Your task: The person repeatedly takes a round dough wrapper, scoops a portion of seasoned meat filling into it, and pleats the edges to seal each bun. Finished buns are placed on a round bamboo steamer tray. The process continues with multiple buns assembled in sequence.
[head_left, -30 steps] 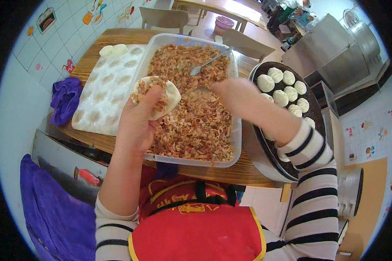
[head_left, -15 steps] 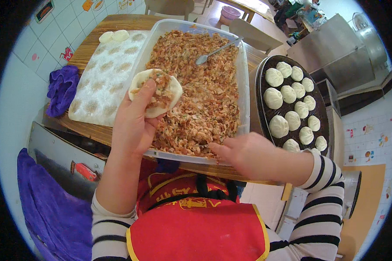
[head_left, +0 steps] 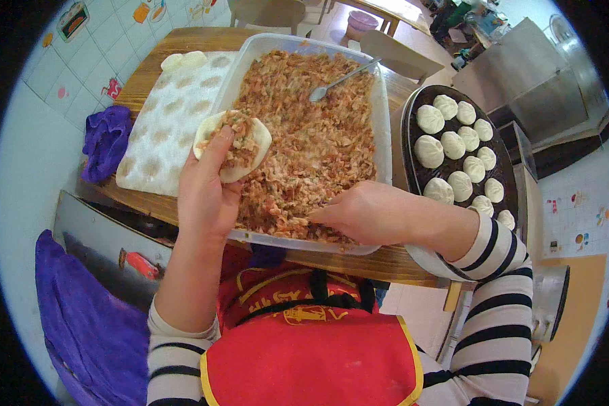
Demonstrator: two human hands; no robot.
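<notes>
My left hand (head_left: 206,193) holds up a round dough wrapper (head_left: 258,161), closed around its near side with the thumb pressed into the filling heaped on it. The wrapper is above the left side of a large clear plastic tub (head_left: 386,142) of chopped reddish-brown filling (head_left: 284,162). Down at the tub's near right part, my right hand (head_left: 369,213) has its fingers closed at the surface of the filling. Whatever those fingers grip is hidden from view. A metal spoon (head_left: 320,93) rests in the filling at the far right.
Left of the tub lies a white floured sheet (head_left: 139,159) with round marks and dough wrappers (head_left: 183,61) at its far end. Pleated buns (head_left: 429,151) sit on a round dark tray (head_left: 416,111) to the right. A purple cloth (head_left: 106,143) bunches at the table's left edge.
My right hand has shifted a little left and up over the filling. My left hand still holds the filled wrapper, slightly lower left relative to the tub.
</notes>
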